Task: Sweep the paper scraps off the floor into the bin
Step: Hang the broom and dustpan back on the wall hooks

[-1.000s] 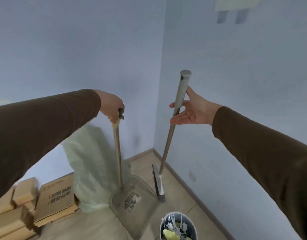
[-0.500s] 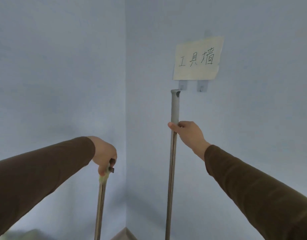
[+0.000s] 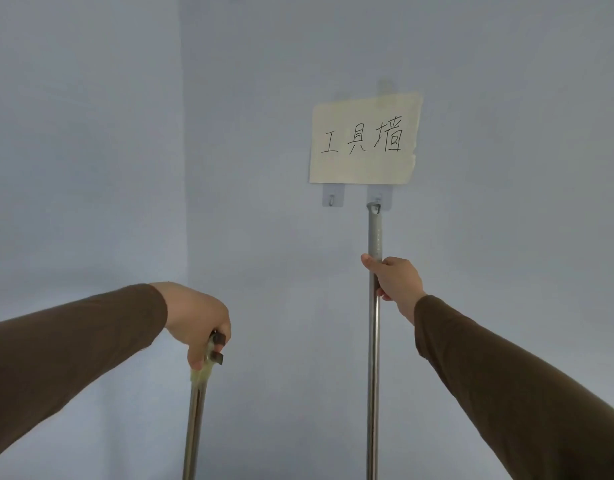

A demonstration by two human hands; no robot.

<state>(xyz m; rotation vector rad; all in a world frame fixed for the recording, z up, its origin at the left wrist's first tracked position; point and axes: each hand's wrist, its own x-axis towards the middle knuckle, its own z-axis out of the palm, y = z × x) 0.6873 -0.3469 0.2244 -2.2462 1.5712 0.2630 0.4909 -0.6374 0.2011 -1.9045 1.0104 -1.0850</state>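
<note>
My right hand [image 3: 394, 277] grips the broom handle [image 3: 374, 341], a long metal pole with a grey top. The pole stands upright against the blue wall, and its top end sits at the right wall hook [image 3: 378, 199]. My left hand [image 3: 198, 323] grips the top of the dustpan handle [image 3: 194, 420], a thinner metal rod with a dark clip and yellowish tape. The broom head, the dustpan's pan, the bin and the floor are below the frame.
A cream paper sign [image 3: 364, 140] with handwritten characters hangs on the wall above two small hooks. The left hook [image 3: 332, 199] is bare. The wall corner [image 3: 184, 168] runs vertically at left of centre.
The view has tilted up from the floor to the wall. My right hand closed around the broom handle and raised it rightward until its top reached the right hook. My left hand keeps holding the dustpan handle.
</note>
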